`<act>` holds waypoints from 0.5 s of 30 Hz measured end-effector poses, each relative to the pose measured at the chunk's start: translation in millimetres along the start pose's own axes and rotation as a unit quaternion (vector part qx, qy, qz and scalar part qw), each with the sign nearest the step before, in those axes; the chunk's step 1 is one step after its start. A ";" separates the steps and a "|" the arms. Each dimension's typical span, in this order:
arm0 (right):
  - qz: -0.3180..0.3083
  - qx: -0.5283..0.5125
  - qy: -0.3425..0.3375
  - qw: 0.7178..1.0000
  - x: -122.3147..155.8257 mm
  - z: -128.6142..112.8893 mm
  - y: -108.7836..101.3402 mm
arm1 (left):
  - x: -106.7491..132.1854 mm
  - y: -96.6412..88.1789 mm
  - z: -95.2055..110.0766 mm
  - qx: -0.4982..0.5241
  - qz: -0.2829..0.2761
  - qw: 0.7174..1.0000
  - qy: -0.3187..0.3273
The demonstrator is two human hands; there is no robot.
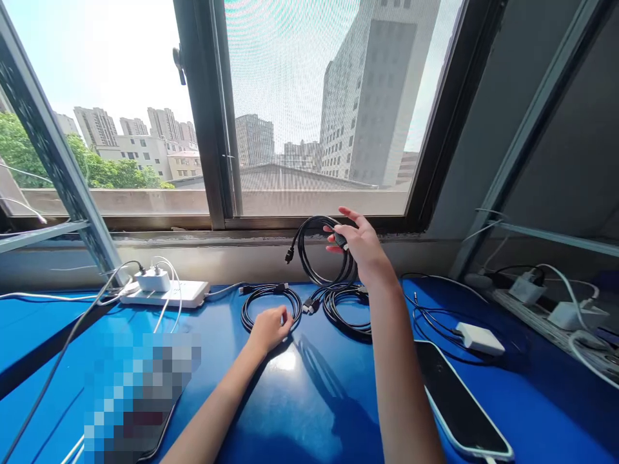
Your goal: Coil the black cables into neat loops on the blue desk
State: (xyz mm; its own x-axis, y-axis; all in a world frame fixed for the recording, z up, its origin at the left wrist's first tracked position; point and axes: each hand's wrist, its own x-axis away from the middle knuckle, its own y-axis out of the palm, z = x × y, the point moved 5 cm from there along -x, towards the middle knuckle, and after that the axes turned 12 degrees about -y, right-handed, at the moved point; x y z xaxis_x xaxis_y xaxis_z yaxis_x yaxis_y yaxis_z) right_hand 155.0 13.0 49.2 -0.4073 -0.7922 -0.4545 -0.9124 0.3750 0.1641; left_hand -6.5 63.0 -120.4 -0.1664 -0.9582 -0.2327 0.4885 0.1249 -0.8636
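Observation:
My right hand (365, 248) holds a coiled black cable (302, 248) up off the blue table, thumb and fingers closed around a thick dark part of it. One plug (289, 255) of that cable sticks out to the left. My left hand (271, 328) rests on the table in a loose curl, against the front edge of a second coiled black cable (246, 312). Nothing shows in its fingers. A third black coil (341, 325) lies below the raised one, partly hidden by my right forearm. Metal-tipped plugs (309, 306) lie between the two table coils.
At the left stands a white power strip (188, 294) with a charger (153, 280). A phone (464, 399) lies right of my right forearm, with a white adapter (480, 339) behind it. A blurred dark object (149, 412) sits front left. The window (314, 129) is behind.

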 end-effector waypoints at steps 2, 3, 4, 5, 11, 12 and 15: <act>-0.003 -0.022 0.010 1.000 2.2 -2.4 2.7 | 0.2 -5.3 -1.8 0.025 0.033 0.999 -0.016; -0.002 -0.027 0.004 1.000 3.1 -3.9 3.5 | 0.1 -9.2 -3.4 0.039 0.054 0.997 -0.025; 0.000 -0.028 -0.007 1.000 3.8 -5.4 4.2 | 0.0 -13.5 -5.3 0.053 0.075 0.995 -0.035; 0.001 -0.024 -0.021 1.000 4.6 -7.0 4.7 | 0.0 -17.9 -7.5 0.067 0.094 0.992 -0.044; 0.023 0.040 -0.074 0.996 8.5 -12.2 3.9 | 0.2 -35.2 -15.1 0.129 0.163 0.976 -0.069; 0.023 0.041 -0.076 0.996 9.0 -12.7 3.6 | 0.4 -37.4 -14.2 0.137 0.171 0.973 -0.069; -0.007 0.014 -0.072 0.997 10.4 -14.2 5.7 | 2.0 -48.4 -6.8 0.157 0.200 0.965 -0.057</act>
State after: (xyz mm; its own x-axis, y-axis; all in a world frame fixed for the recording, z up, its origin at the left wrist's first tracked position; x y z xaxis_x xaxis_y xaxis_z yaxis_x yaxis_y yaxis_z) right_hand 145.0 0.1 57.8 -0.3817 -0.7207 -0.5786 -0.9161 0.3782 0.1332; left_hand -36.3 56.8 -82.1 0.1767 -0.8739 -0.4528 0.7324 0.4241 -0.5327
